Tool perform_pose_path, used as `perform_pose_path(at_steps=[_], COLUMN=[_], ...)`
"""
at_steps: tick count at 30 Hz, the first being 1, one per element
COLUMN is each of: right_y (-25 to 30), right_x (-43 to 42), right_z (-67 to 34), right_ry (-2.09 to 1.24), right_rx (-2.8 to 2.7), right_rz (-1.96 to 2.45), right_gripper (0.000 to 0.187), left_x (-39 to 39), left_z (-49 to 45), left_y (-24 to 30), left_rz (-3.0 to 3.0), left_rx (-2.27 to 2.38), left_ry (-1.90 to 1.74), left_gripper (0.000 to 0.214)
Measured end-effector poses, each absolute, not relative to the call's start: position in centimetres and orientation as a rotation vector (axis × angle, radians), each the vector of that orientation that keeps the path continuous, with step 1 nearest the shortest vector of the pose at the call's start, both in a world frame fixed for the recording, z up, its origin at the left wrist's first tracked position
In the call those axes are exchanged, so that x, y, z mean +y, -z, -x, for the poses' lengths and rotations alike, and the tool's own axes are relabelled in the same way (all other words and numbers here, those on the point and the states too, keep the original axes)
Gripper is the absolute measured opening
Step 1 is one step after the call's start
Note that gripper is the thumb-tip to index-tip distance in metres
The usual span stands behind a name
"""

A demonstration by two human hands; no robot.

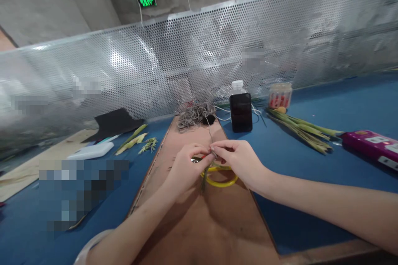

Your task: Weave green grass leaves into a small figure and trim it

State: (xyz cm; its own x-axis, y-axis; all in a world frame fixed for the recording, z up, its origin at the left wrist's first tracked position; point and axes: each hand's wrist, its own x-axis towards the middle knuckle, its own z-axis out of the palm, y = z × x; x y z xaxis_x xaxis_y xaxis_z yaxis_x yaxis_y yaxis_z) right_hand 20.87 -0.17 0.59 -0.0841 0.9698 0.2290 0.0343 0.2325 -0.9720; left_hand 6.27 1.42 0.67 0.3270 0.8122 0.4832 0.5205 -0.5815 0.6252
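Observation:
Over a long brown board (199, 219) my two hands meet fingertip to fingertip. My left hand (184, 169) is closed in a pinch, and a green stem hangs below it. My right hand (241, 162) is also closed in a pinch on a thin grey string (210, 134) that runs back to a tangled pile of string (195, 114) at the board's far end. Yellow-handled scissors (220, 176) lie on the board just beneath the hands, partly hidden by them.
A black phone (241, 112) leans against a white-capped bottle. A bundle of green stems (303, 130) lies to the right, with a small jar (280, 96) behind and a magenta box (371, 145) beyond. Loose stems (133, 140) and a white case (91, 150) lie left. A perforated metal screen closes the back.

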Motion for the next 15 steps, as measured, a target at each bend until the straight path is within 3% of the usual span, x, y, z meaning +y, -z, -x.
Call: perform_pose_path(at_steps=[8,15], right_y=[-0.71,-0.56], right_x=[-0.08,0.27], right_z=[-20.89,-21.39], right_ry=[-0.971,-0.596], right_rx=[-1.535,-1.774], right_rz=[1.052,1.085], right_gripper=[0.019,0.025], left_x=[1.29,0.81], left_z=[-6.31,-6.25], left_y=[-0.81,-1.28], left_rz=[-2.214,-2.183], left_rx=[1.184,1.285], left_ry=[-1.115,-1.118], left_gripper=[0.014,0.014])
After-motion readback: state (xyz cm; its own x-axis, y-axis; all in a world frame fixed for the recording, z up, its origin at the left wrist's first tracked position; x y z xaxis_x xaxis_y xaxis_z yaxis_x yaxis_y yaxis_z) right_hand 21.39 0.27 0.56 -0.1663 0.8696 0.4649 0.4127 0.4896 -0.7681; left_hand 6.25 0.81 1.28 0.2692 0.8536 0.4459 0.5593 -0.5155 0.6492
